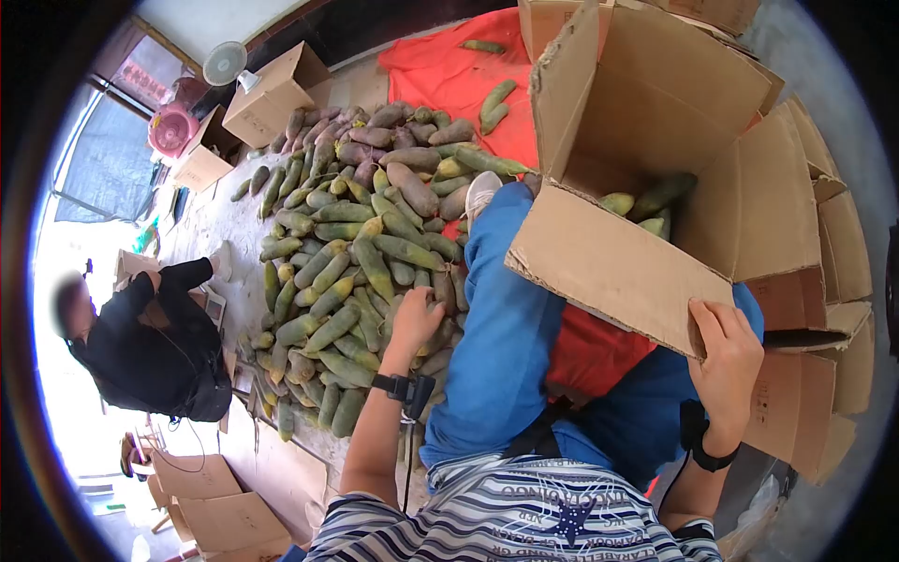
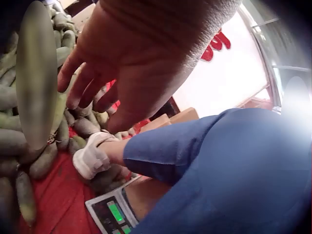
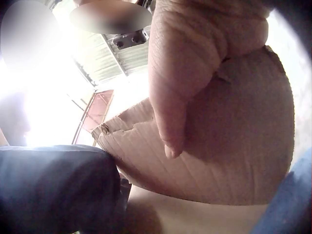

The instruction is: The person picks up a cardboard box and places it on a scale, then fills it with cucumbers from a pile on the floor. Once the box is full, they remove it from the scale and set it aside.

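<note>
Left hand [image 1: 417, 323], fingers loosely open, hovers nearer, long green vegetables [image 1: 375, 270] just ahead; right hand [image 1: 730, 363] grips the brown cardboard flap [image 1: 618, 258]

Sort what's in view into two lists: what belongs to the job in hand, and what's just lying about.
Likely part of the job:
green radishes, piled by the left hand
open cardboard box, flap held by the right hand
digital scale, display lit

Apparently just lying about:
white fan
pink fan
</note>
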{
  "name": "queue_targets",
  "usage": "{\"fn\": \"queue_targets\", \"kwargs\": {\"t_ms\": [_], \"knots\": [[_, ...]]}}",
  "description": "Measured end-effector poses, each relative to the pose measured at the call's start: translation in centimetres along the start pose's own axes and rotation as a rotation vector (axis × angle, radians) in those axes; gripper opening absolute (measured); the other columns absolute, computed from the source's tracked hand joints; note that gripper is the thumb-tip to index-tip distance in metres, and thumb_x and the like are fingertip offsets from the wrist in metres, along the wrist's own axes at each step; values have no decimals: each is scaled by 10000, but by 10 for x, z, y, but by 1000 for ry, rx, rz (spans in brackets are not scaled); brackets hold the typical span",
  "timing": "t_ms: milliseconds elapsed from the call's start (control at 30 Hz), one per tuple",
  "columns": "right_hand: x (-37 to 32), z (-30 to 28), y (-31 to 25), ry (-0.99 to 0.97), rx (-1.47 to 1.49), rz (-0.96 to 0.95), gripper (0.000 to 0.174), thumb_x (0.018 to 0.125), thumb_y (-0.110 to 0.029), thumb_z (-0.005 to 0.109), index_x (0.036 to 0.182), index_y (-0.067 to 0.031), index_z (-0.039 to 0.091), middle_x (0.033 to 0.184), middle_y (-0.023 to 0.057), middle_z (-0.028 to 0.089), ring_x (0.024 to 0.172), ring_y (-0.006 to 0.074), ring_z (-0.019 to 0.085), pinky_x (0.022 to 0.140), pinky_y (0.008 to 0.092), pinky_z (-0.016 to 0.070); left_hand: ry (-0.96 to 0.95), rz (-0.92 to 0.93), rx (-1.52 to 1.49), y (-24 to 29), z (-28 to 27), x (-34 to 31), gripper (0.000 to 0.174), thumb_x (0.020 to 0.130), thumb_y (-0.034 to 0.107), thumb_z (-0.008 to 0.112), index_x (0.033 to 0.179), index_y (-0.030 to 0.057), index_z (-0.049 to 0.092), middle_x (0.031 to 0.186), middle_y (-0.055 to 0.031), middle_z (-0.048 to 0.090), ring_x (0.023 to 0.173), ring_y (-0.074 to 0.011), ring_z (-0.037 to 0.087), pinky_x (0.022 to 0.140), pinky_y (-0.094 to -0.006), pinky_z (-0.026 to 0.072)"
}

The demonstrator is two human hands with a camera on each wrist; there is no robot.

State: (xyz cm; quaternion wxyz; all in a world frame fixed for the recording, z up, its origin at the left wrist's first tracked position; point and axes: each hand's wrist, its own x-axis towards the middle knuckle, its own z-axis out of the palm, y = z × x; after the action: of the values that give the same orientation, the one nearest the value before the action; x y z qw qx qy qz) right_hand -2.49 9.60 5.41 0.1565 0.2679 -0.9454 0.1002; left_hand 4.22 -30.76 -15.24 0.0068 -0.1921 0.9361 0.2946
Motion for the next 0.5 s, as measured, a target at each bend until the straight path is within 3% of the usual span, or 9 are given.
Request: {"fn": "queue_targets", "kwargs": {"t_ms": [200,267,333,500], "knots": [[5,1,-4,-20,0,35,379,643,17,633,1021,-15,644,961,111,629,880,292,602,750,368,488,56,-110,-49,-69,35,31,476,798,263,678,1143,-40,555,1088,-251,575,1036,-396,551,890,-432,455],[8,0,-5,-39,-5,44,378,643,18,633,1019,-14,645,952,114,630,876,295,603,747,369,488,204,-302,-175,-98,41,50,549,791,287,688,1186,-59,527,1153,-281,540,1090,-417,514,942,-444,424],[10,-1,-5,-52,0,49,378,640,23,631,1016,-11,647,944,119,631,867,301,602,741,373,488,244,-477,-24,-98,28,61,691,800,302,681,1315,-57,393,1290,-281,445,1198,-415,435,1000,-455,377],[16,-2,-6,-96,-15,50,379,639,26,624,1017,-1,646,942,127,631,860,306,602,728,377,490,459,-562,8,-140,13,102,771,778,309,721,1334,-75,350,1297,-289,440,1218,-415,427,1007,-445,377]]}}
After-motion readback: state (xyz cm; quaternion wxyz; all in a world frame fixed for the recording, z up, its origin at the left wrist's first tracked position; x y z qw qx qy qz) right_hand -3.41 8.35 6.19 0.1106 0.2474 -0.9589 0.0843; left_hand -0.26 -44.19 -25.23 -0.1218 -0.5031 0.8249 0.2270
